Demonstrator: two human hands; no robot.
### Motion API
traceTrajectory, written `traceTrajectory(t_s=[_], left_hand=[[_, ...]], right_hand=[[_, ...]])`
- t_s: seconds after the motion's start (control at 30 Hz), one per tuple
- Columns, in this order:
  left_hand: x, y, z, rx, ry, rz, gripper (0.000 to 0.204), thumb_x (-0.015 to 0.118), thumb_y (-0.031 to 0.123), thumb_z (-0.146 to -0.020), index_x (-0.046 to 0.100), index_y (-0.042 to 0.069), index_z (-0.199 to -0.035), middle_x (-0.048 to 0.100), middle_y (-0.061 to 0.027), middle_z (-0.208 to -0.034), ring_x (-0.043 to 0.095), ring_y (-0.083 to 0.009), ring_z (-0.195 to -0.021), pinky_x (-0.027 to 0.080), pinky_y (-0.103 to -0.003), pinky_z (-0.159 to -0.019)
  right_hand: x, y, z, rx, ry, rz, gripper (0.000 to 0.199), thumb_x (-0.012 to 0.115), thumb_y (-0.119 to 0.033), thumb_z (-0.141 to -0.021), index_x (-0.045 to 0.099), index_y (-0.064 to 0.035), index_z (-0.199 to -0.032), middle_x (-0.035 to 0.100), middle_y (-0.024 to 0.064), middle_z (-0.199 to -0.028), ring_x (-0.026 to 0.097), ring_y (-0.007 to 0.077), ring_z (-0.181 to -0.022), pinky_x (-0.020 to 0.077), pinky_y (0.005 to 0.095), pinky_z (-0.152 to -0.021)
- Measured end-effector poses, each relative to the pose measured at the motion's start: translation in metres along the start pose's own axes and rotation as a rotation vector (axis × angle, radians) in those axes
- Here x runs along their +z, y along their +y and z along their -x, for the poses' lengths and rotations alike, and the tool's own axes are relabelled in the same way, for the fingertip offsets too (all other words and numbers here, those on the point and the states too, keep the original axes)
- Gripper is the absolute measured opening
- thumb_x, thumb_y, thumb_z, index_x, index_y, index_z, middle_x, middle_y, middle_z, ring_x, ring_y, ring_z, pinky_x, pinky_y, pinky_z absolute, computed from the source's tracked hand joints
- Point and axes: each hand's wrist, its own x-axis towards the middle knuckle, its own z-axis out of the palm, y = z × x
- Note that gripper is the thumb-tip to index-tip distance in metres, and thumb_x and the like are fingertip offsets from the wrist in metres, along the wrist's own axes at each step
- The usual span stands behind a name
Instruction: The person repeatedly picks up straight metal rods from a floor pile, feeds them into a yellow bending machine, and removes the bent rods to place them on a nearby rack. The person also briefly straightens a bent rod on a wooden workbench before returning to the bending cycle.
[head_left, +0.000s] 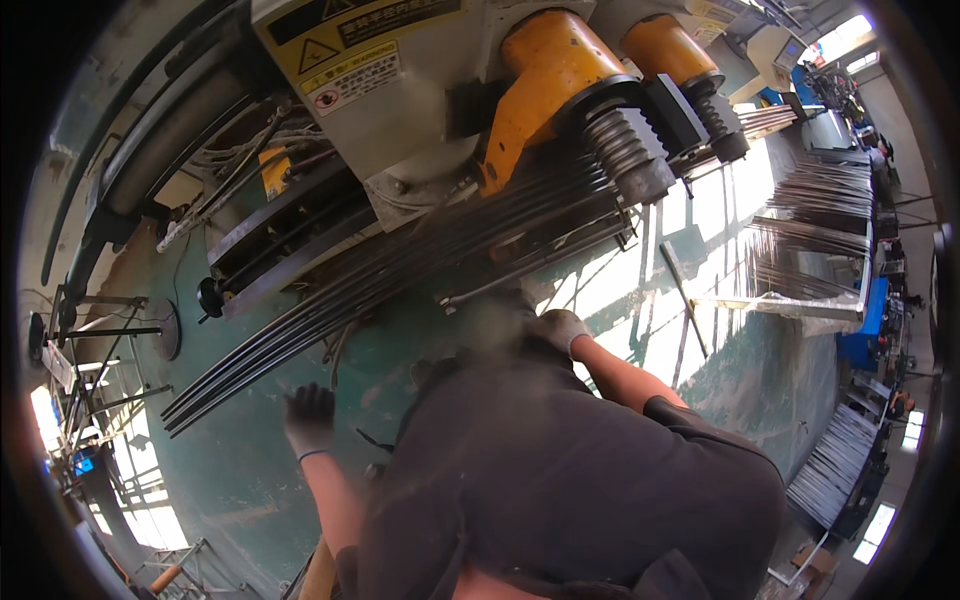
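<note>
Rods (400, 270): dark metal, smooth, dull sheen. Left hand (308, 418) and right hand (558, 330): matt fabric gloves. Floor (240, 470), 7 o'clock: green, scuffed, semi-gloss. Roller housings (545, 75), 12 o'clock: orange painted metal.

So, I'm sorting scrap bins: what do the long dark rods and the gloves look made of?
The long dark rods look like bare steel: thin, dark grey, faintly glinting. The left hand wears a dark glove, the right hand a grey one, probably knit fabric; blur hides texture.

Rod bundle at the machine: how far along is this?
Done: the dark rod bundle lies fed under the orange rollers. In hand: the gloved right hand reaches at the bundle; the gloved left hand hangs below, apart. Left: more rod stacks wait beyond.
</note>
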Motion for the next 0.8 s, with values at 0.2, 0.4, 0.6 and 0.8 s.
traceTrajectory(t_s=[0.2, 0.4, 0.6, 0.8], left_hand=[[-0.202, 0.049, -0.089, -0.109, 0.836, 1.241, 0.03, 0.055, 0.029, -0.102, 0.063, 0.008, -0.121, 0.063, -0.0152, -0.125, 0.057, -0.0352, -0.121, 0.046, -0.052, -0.102], [-0.274, 0.032, -0.113, -0.168, 1.11, 1.304, 0.023, 0.063, 0.018, -0.095, 0.069, 0.007, -0.114, 0.069, -0.0188, -0.111, 0.066, -0.0395, -0.107, 0.055, -0.051, -0.088], [-0.187, 0.083, -0.103, 0.118, 0.4, 1.299, 0.025, 0.059, 0.017, -0.097, 0.071, 0.008, -0.117, 0.067, -0.0231, -0.125, 0.065, -0.0423, -0.116, 0.055, -0.051, -0.095], [-0.136, 0.108, -0.083, 0.089, 0.141, 1.543, 0.039, 0.062, 0.042, -0.098, 0.072, 0.012, -0.121, 0.074, -0.0236, -0.116, 0.07, -0.0419, -0.11, 0.056, -0.053, -0.091]], right_hand=[[-0.062, 0.09, -0.103, -0.124, -0.101, 0.215, 0.046, 0.054, -0.043, -0.099, 0.075, -0.0087, -0.124, 0.073, 0.0243, -0.121, 0.067, 0.0418, -0.119, 0.0536, 0.0491, -0.099], [-0.143, 0.139, -0.151, -0.435, -0.057, 0.489, 0.041, 0.056, -0.036, -0.097, 0.074, -0.0048, -0.116, 0.075, 0.0233, -0.112, 0.069, 0.0422, -0.11, 0.054, 0.0519, -0.093], [-0.234, 0.064, -0.087, -0.452, -0.073, 0.659, 0.028, 0.061, -0.026, -0.094, 0.078, -0.0039, -0.095, 0.076, 0.0204, -0.099, 0.072, 0.0391, -0.099, 0.0558, 0.0492, -0.087], [-0.089, 0.078, -0.031, -0.143, -0.209, 0.213, 0.029, 0.064, -0.031, -0.095, 0.077, -0.0107, -0.112, 0.077, 0.0161, -0.112, 0.072, 0.0364, -0.11, 0.0561, 0.0462, -0.093]])
